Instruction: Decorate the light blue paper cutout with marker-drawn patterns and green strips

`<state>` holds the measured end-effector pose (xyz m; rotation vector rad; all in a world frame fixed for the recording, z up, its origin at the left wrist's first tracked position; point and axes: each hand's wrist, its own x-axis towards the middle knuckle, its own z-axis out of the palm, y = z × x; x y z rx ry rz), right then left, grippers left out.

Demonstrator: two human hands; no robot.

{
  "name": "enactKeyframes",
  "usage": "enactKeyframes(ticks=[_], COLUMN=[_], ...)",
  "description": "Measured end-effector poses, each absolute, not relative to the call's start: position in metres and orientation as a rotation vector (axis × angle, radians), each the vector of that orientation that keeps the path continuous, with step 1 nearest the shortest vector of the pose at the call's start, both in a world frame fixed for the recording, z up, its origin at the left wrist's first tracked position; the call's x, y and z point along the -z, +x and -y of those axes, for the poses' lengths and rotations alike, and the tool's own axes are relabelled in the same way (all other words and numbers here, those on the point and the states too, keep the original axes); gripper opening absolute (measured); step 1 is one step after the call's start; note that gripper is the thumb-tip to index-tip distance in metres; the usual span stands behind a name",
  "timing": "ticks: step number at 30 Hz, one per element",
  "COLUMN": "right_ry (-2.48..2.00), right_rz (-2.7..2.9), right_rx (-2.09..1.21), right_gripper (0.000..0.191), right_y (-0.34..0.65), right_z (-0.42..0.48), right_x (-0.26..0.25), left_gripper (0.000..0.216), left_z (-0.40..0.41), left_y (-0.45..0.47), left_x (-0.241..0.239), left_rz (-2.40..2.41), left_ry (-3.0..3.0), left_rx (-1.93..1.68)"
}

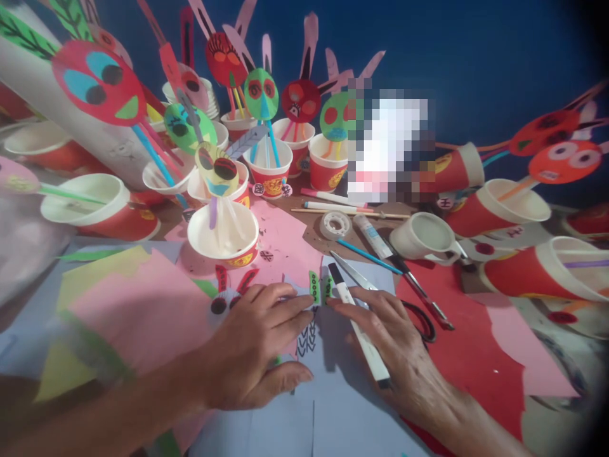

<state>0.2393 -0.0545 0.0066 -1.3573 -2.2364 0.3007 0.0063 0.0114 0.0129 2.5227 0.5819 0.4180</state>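
My left hand (261, 346) lies flat over the papers, fingers stretched and apart. Its fingertips reach a small green paper strip (313, 285) with black circles. My right hand (394, 343) holds a white marker (368, 352) with dark ends, lying slantwise under the index finger. That fingertip touches a second green strip (328, 287). Between the hands, black leaf-like marks show on a pale sheet (328, 393). Scissors (354, 271) lie partly hidden behind my right hand. A pale paper face (219, 304) with dark eyes and red strips sits beyond my left hand.
Red-and-white paper cups (223, 235) with paper faces on straws crowd the back and both sides. Pink paper (143, 304) lies left, red paper (471, 355) right. Behind my right hand are a tape roll (335, 225), a white mug (423, 238) and a brush (428, 295).
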Motion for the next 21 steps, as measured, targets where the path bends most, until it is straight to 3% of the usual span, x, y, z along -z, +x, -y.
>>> enactKeyframes(ticks=[8, 21], right_ry=[-1.345, -1.334], right_rz=[2.22, 2.138], right_rx=[-0.303, -0.234], right_gripper=[0.042, 0.032], right_y=[0.2426, 0.2462], right_z=[0.0542, 0.0543], right_x=[-0.0032, -0.004], left_gripper=[0.056, 0.05], left_z=[-0.0126, -0.0186], left_y=[0.0098, 0.0093], left_x=[-0.0088, -0.0121], left_rz=[-0.505, -0.401], left_ry=[2.592, 2.571], left_rx=[-0.359, -0.323])
